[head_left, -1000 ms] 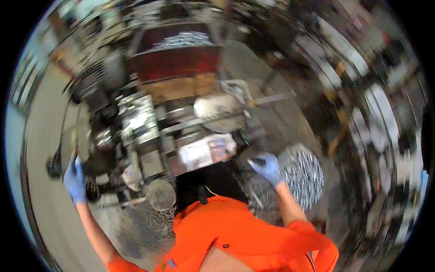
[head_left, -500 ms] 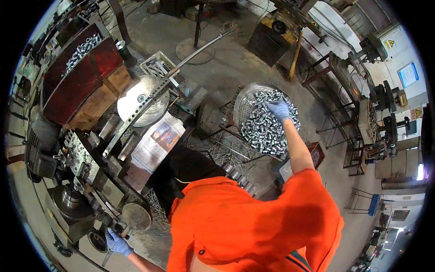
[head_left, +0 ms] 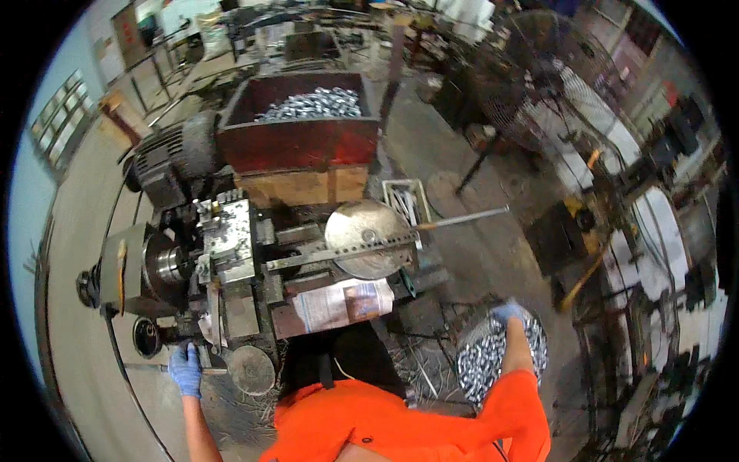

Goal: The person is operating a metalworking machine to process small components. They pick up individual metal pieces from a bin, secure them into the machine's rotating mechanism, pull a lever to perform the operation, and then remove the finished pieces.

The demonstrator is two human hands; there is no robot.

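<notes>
My left hand point(head_left: 185, 370), in a blue-grey glove, is closed around a bar handle point(head_left: 218, 372) at the front left of a lathe-like machine point(head_left: 231, 239). My right hand point(head_left: 508, 311), gloved alike, reaches to the far side of a round basin point(head_left: 459, 336) heaped with small shiny metal cylindrical parts point(head_left: 483, 363). Its fingers are blurred, so whether it grips any part does not show. Close to my left hand are a dark ring-shaped handwheel point(head_left: 146, 337) and a round metal disc point(head_left: 252, 370).
A red metal bin point(head_left: 304, 146) of similar parts rests on a wooden block behind the machine. A large round plate point(head_left: 368, 223) lies under a perforated bar point(head_left: 339, 252), with a newspaper sheet point(head_left: 339, 305) in front. A rod point(head_left: 466, 219) juts right. A fan point(head_left: 550, 81) stands far right.
My view has swung left and up, bringing the machine and red bin toward the middle. My left hand stays by the bar handle, and my right hand is still at the basin.
</notes>
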